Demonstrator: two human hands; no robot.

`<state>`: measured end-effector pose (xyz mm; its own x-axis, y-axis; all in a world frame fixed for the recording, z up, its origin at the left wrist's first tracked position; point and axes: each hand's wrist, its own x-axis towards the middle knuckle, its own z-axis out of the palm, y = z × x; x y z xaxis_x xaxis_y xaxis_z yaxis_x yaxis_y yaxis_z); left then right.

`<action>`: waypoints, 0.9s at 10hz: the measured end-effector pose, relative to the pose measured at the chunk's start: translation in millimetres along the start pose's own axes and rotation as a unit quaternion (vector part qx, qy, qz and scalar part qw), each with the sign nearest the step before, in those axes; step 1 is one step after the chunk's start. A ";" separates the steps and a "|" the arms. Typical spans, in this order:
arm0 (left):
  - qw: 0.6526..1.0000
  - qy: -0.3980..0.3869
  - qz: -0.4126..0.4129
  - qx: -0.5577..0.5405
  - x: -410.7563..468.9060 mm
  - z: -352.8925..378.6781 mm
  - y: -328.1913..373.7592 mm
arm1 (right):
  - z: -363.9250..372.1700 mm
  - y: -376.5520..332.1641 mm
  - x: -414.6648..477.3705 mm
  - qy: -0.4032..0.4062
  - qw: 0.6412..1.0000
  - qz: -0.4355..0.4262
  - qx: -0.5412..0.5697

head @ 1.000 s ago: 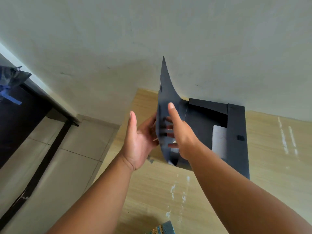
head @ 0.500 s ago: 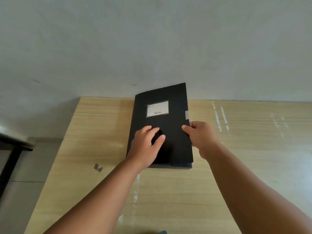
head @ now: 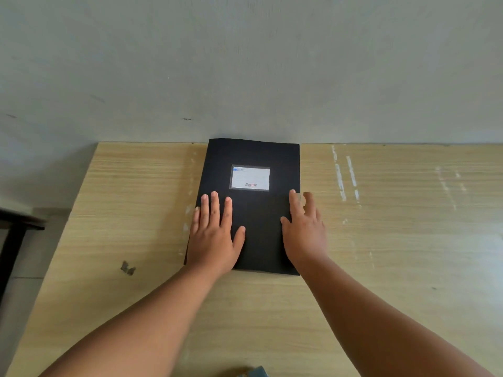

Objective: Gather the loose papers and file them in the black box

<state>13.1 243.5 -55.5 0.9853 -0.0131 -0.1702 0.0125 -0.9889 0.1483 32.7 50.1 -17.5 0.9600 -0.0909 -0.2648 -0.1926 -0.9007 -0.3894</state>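
The black box (head: 253, 205) lies shut and flat on the wooden table (head: 381, 240), its far end by the wall (head: 245, 63). The left hand (head: 213, 235) lies flat on its lid, fingers spread. The right hand (head: 304, 229) rests open on the box's right edge. A white label (head: 250, 177) sits on the lid.

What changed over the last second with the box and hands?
The black box went from open, cover held upright by both hands, to shut and flat on the wooden table. The left hand now lies flat on the cover; the right hand rests at its right edge. Unchanged: box on the table, by the wall.
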 end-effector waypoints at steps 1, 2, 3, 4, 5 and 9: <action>1.000 -0.013 -0.015 0.020 1.0 -0.6 4.2 | 6.1 3.1 13.9 -0.055 0.998 -0.013 -0.043; 0.997 -0.048 -0.041 0.048 1.4 -6.1 9.0 | 7.6 8.7 21.5 -0.048 0.996 -0.026 -0.067; 0.994 -0.070 -0.047 0.066 2.1 -14.9 11.8 | 7.4 10.9 19.5 -0.041 0.997 -0.024 -0.061; 0.993 -0.093 -0.042 0.053 2.6 -20.6 12.4 | 7.9 12.3 13.5 -0.038 0.998 -0.017 -0.057; 0.991 -0.117 -0.037 0.043 2.0 -24.1 15.9 | 4.7 10.9 8.5 -0.049 0.997 0.010 -0.067; 0.988 -0.153 0.017 -0.028 0.0 -55.3 25.7 | -40.2 27.6 -28.4 -0.057 0.993 0.021 0.098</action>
